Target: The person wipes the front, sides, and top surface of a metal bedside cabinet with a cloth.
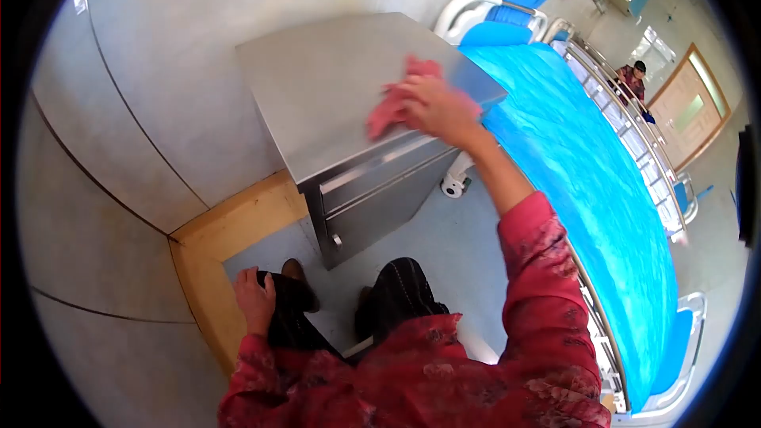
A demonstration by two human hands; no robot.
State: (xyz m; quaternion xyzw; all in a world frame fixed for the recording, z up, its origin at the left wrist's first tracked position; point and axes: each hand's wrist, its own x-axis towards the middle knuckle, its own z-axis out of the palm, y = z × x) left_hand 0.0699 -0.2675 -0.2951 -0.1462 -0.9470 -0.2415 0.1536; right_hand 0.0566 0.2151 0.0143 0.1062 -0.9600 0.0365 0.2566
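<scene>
Pink cloth [386,116] kinda scrunched, one end points lower-left, long axis unclear. Right hand [434,107] curls fingers over it, left hand [254,298] half-open, looks empty.

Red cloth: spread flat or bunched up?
Bunched up: the red cloth is crumpled under the right hand, uneven folds showing around it.
</scene>
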